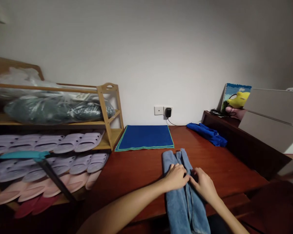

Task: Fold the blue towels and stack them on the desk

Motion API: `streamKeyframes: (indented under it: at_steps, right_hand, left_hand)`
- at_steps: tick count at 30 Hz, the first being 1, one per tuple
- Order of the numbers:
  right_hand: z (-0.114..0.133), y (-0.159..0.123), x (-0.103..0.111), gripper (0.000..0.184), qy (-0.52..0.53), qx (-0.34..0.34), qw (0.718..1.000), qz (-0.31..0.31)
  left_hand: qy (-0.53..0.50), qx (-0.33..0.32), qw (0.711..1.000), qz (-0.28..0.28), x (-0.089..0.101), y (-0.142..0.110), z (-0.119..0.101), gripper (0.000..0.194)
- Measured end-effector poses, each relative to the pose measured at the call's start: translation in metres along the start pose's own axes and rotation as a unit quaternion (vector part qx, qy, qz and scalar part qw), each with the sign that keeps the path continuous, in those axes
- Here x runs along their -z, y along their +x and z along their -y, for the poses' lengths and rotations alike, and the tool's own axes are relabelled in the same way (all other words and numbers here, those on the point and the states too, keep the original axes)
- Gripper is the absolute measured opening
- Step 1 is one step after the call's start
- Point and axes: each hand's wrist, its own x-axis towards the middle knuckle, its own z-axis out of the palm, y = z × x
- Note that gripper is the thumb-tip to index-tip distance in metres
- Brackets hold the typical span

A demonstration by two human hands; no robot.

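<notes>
A light-blue denim garment point(177, 208), gathered into a long narrow strip, lies on the reddish-brown wooden table point(136, 169) and runs over its near edge. My left hand point(176, 177) rests on its upper part, fingers curled and closed on the cloth by the middle edge. Just to the right, my right hand point(205, 184) pinches the garment's right side between thumb and bent fingers. The two thumbs come close together over the middle. Part of the fabric is hidden beneath both hands.
A dark-blue cloth point(147, 136) with green edging lies flat at the back, and a crumpled blue cloth point(207, 134) at the back right. On the left stands a wooden rack point(109, 120) with several slippers. White boxes point(271, 120) stand right; a black adapter point(168, 112) is plugged in.
</notes>
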Motion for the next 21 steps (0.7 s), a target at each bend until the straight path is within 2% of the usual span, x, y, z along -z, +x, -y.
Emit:
streamKeyframes:
  at_steps: [2,6,8,11,14,18,21]
  right_hand:
    - [-0.004,-0.001,-0.001,0.018,0.009,0.006,1.0,0.013]
    - [-0.01,-0.001,-0.001,0.017,0.039,0.028,0.999,0.025]
    - [-0.012,0.001,0.0,0.021,0.071,0.037,0.996,0.027]
    - [-0.016,0.005,0.003,0.029,0.136,0.043,0.99,0.022]
    - [-0.025,0.009,0.006,0.032,0.173,0.028,0.984,0.023]
    - [-0.05,0.011,0.008,0.034,0.124,-0.014,0.992,0.025]
    - [-0.073,0.011,0.008,0.034,0.038,-0.042,0.998,0.021]
  left_hand:
    - [0.0,0.027,0.999,-0.019,-0.005,0.007,-0.006,0.024]
    - [0.014,0.01,0.999,-0.045,-0.014,0.011,-0.01,0.021]
    - [-0.006,0.009,0.999,-0.036,-0.016,0.012,-0.008,0.023]
    - [-0.051,0.043,0.998,-0.011,-0.017,0.013,-0.004,0.024]
    - [-0.029,0.063,0.997,-0.035,-0.014,0.01,0.002,0.023]
    - [0.024,0.063,0.994,-0.081,-0.007,-0.007,0.013,0.02]
    - [-0.006,0.112,0.99,-0.087,0.003,-0.026,0.028,0.02]
